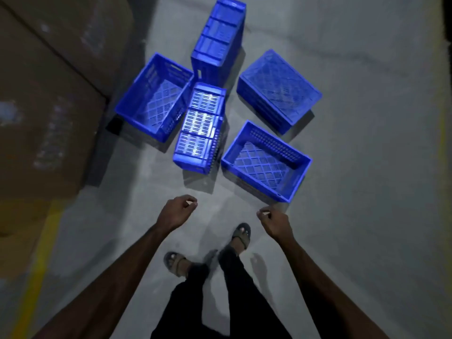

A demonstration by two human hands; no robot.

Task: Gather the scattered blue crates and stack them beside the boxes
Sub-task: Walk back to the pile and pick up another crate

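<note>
Approach step, nothing stacked yet: five blue crates point(156, 99) lie scattered on the floor point(367, 216) beside the boxes point(49, 94); left hand point(179, 211) and right hand point(274, 221) are empty, fingers loosely curled; next move probably needs both hands on the rim of the nearest crate point(266, 165).

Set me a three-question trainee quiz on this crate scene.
1. How many blue crates sit on the floor?
2. True or false: the left hand grips a crate.
3. Relative to the crates, the cardboard boxes stand: A) to the person's left, B) to the person's right, C) beyond the farthest crate.
Key: 1) five; 2) false; 3) A.
</note>
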